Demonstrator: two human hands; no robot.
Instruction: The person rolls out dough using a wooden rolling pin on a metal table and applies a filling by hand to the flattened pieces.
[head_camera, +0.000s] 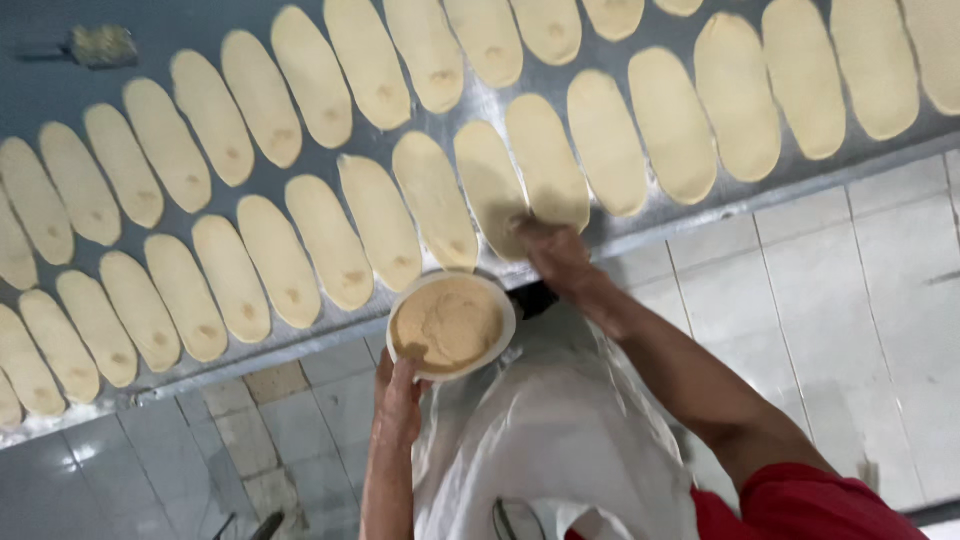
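Left hand (400, 400) is up under a white bowl (452, 325), fingers wrapped around its underside and rim, holding it just off the near edge of the metal desk (640, 225). The bowl is filled with a tan, crumbly paste (447, 322), heaped nearly to the rim. Right hand (552, 252) reaches across the near edge and comes down on an oval flat dough piece (545, 160); fingertips press at the dough's near end, but the blur makes it impossible to tell whether they pinch anything or simply rest there. That piece sits in the near row, touching its neighbour (490, 190) on the left. Long oval dough pieces (330, 240) run in slanted rows across the whole desk, near row and far row alike, many carrying a small tan dab at the near end. At the far left corner a scraper-like tool (100, 45) lies on bare metal. A white apron (550, 440) hangs below the bowl, a red sleeve (800, 505) sits at the right arm, and pale floor tiles (860, 300) show beneath.
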